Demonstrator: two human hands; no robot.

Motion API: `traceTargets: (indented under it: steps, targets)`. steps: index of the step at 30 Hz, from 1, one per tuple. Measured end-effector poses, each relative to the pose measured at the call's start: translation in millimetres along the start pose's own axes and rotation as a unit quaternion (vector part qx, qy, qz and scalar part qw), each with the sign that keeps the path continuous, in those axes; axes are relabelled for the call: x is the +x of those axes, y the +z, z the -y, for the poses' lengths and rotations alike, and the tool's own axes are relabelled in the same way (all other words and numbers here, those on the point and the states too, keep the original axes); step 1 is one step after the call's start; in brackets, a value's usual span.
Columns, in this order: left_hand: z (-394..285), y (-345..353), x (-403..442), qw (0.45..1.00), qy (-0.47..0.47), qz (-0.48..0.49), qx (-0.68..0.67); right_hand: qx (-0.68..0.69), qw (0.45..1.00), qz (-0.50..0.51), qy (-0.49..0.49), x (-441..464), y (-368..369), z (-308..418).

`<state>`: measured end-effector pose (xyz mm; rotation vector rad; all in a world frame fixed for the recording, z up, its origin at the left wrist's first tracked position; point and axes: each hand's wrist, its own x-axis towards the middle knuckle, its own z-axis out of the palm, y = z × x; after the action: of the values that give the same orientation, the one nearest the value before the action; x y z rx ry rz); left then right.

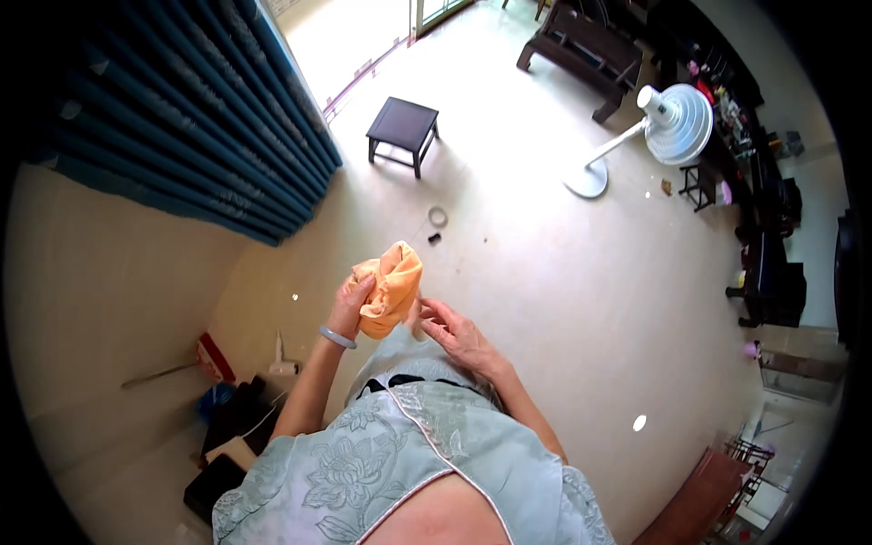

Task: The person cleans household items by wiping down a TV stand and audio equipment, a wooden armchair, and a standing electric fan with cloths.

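An orange cloth (391,286), folded and bunched up, is held in front of my body. My left hand (349,304) grips it from the left side, thumb on the near face, and a pale bangle circles that wrist. Just to the right of the cloth is my right hand (457,337), its fingers spread and holding nothing I can see. Its fingertips come close to the cloth's lower right edge; whether they touch it I cannot tell.
On the pale floor ahead stand a dark stool (403,124) and a white standing fan (677,124). A roll of tape (438,217) lies near a small black object (434,239). Blue curtains (200,118) hang at left; a hair dryer (283,366) is low left.
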<state>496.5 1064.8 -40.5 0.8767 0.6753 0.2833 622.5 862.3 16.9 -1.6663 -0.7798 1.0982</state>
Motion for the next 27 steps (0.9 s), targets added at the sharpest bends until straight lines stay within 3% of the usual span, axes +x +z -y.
traceTargets:
  steps: [2,5,7,10,14,18,24,27]
  targets:
    - [-16,12,35,1.000,-0.006,0.022,0.006,0.012,1.000,-0.006,0.025,21,-18,12]
    - [-33,36,81,0.997,0.005,0.057,0.059,-0.037,0.996,-0.077,-0.021,50,-35,18]
    - [-44,61,105,0.994,0.000,0.086,0.061,0.091,0.992,-0.090,0.011,61,-51,34]
    - [-42,90,137,0.988,-0.026,0.126,0.080,0.139,0.984,-0.106,-0.019,88,-75,7]
    - [-30,127,176,0.977,0.020,0.167,0.130,0.124,0.985,-0.114,-0.032,123,-130,-7]
    - [-33,168,212,0.978,0.016,0.156,0.141,0.091,0.991,-0.090,-0.029,152,-197,-3]
    - [-44,252,274,0.993,-0.079,0.055,0.072,0.062,0.995,-0.055,-0.054,189,-320,8]
    - [-29,274,302,0.990,-0.061,0.045,0.118,0.012,0.997,-0.029,-0.067,202,-373,18]
